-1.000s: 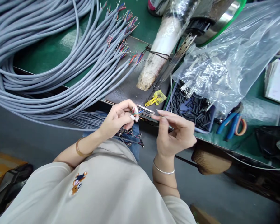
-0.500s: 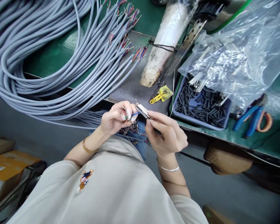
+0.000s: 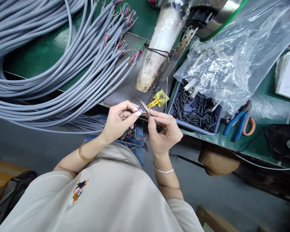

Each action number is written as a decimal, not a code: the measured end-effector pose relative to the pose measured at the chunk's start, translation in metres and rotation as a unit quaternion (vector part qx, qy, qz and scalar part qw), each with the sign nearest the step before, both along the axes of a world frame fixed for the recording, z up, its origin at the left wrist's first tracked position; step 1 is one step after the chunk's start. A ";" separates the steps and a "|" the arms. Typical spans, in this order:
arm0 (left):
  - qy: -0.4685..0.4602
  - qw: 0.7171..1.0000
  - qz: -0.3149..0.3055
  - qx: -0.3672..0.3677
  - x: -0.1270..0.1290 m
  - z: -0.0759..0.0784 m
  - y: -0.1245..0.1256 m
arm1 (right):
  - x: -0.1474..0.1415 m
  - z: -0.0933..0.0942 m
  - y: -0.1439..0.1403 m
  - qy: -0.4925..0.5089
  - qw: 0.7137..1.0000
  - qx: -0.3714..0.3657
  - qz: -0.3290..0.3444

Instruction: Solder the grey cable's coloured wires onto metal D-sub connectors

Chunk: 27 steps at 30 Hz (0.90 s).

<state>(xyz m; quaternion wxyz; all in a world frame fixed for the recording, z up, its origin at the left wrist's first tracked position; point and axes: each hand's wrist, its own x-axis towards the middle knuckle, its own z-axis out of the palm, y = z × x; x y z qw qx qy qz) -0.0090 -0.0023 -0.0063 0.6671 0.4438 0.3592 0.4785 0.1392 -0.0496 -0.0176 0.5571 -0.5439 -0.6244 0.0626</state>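
My left hand [image 3: 119,120] pinches the coloured wire ends of a cable at the bench's front edge. My right hand [image 3: 163,130] holds a small metal multi-pin connector [image 3: 144,108] by its lower end, pressed against those wires. The two hands meet just in front of a dark metal plate [image 3: 125,88]. Several small dark connector pieces [image 3: 132,133] lie on my lap below the hands.
A big bundle of grey cables [image 3: 50,64] with stripped coloured ends covers the left of the green bench [image 3: 33,58]. A blue tray of black sleeves [image 3: 195,111], a clear plastic bag [image 3: 234,61], blue pliers [image 3: 238,124], a yellow clip [image 3: 157,100] and a white wrapped post [image 3: 154,54] lie to the right.
My right hand took the connector from the bench edge and brought it to the wires in my left hand. The hands have closed together.
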 end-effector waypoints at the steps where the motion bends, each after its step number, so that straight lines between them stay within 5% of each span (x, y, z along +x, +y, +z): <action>1: 0.007 1.000 0.013 0.009 0.002 0.001 0.001 | 0.001 0.001 0.001 -0.015 1.000 0.004 0.000; 9: 0.056 0.993 0.071 0.078 0.012 0.008 0.009 | 0.006 0.006 0.010 -0.054 0.998 0.024 -0.006; 27: 0.078 0.992 0.082 0.047 0.016 0.014 0.012 | 0.009 0.003 0.017 -0.090 0.994 0.055 -0.021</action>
